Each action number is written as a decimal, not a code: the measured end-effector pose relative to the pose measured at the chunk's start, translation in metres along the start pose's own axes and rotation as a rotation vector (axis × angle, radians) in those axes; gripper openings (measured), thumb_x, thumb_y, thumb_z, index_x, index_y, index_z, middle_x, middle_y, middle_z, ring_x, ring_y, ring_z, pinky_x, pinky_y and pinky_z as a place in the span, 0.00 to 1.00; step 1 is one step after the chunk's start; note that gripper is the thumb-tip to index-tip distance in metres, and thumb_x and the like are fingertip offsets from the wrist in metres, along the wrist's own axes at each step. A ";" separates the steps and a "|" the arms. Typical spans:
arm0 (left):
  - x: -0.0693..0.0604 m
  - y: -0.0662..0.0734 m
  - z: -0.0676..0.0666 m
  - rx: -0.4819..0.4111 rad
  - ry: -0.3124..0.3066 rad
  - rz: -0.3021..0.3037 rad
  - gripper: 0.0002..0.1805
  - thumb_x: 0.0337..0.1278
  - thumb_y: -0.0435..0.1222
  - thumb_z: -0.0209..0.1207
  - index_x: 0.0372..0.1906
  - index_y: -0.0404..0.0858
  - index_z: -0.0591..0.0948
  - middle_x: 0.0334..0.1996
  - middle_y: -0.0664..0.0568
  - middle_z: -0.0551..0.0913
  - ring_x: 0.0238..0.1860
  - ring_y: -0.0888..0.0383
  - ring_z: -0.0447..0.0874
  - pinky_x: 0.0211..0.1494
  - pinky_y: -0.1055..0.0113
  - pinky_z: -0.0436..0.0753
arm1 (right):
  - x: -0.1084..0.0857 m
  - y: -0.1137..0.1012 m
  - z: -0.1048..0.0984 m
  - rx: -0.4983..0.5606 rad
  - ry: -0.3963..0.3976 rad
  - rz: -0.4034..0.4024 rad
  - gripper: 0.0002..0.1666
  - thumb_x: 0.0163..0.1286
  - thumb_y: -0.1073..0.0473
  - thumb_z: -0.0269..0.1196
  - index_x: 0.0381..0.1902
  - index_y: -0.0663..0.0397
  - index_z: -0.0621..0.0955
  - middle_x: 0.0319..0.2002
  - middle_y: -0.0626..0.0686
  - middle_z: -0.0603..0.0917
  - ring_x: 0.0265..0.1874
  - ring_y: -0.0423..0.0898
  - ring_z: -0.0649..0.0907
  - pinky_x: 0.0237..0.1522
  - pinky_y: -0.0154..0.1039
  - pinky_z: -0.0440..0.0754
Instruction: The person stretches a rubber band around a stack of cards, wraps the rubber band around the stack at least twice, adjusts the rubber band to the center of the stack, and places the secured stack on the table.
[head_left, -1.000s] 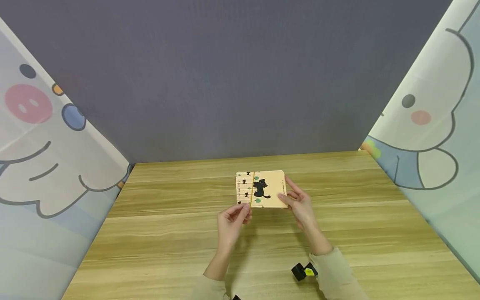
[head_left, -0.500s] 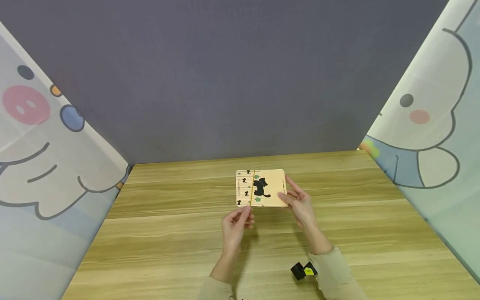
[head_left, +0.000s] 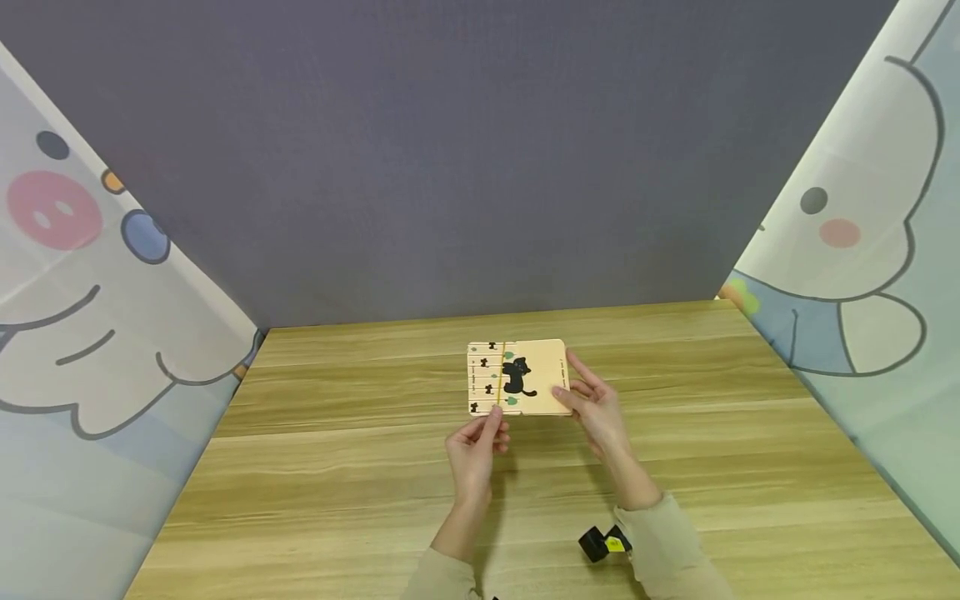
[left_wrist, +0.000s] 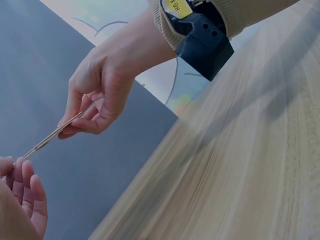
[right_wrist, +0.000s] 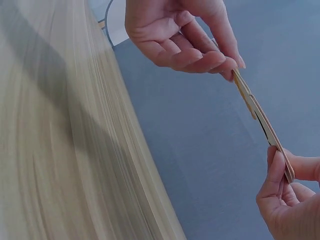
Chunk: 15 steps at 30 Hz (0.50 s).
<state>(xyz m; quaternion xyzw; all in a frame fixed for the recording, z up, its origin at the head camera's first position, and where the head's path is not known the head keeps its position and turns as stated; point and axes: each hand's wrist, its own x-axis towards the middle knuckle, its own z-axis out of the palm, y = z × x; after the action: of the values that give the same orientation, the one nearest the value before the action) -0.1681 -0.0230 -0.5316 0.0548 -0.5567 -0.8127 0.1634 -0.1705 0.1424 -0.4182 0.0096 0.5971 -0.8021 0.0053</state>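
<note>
A thin stack of cream cards with a black cat print is held up above the table. Around its left part runs a yellow elastic band, and several narrow edges with small cats show beyond it. My left hand pinches the near edge where the band crosses. With its thumb on top and fingers beneath, my right hand grips the right end. Both wrist views show the stack edge-on; in the right wrist view the band stands slightly off one face.
Below lies a wood-grain table, with a dark grey panel behind it. Cartoon-printed sheets flank both sides. A black wrist device with a yellow label sits by the right sleeve.
My left hand has shifted slightly right and its forearm has swung inward, while still pinching at the band. The card stack has moved a touch left, with the right hand keeping its grip.
</note>
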 end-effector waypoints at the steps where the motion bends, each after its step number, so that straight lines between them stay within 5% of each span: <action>1: -0.001 0.000 0.001 0.007 -0.006 0.002 0.16 0.45 0.44 0.64 0.30 0.33 0.83 0.24 0.39 0.81 0.19 0.52 0.79 0.18 0.66 0.79 | 0.000 0.000 0.000 -0.004 -0.001 -0.004 0.39 0.55 0.76 0.58 0.64 0.50 0.63 0.27 0.46 0.80 0.23 0.38 0.79 0.21 0.25 0.76; 10: -0.003 -0.003 0.005 0.058 -0.033 0.000 0.15 0.46 0.45 0.63 0.30 0.37 0.84 0.24 0.41 0.82 0.20 0.50 0.80 0.19 0.65 0.79 | 0.001 0.002 0.001 -0.026 -0.006 -0.021 0.40 0.54 0.75 0.59 0.64 0.49 0.63 0.28 0.47 0.80 0.21 0.38 0.78 0.18 0.23 0.72; 15: -0.003 -0.002 0.005 0.043 0.019 -0.010 0.17 0.46 0.47 0.62 0.28 0.35 0.83 0.24 0.41 0.82 0.20 0.51 0.80 0.18 0.65 0.79 | 0.001 0.003 -0.001 -0.012 -0.011 -0.025 0.39 0.54 0.76 0.59 0.64 0.50 0.63 0.28 0.47 0.80 0.22 0.38 0.78 0.18 0.23 0.73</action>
<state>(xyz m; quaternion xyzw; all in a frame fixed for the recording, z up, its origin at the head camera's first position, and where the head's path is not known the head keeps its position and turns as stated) -0.1668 -0.0164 -0.5320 0.0688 -0.5724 -0.8006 0.1632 -0.1713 0.1425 -0.4212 -0.0022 0.6020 -0.7985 -0.0014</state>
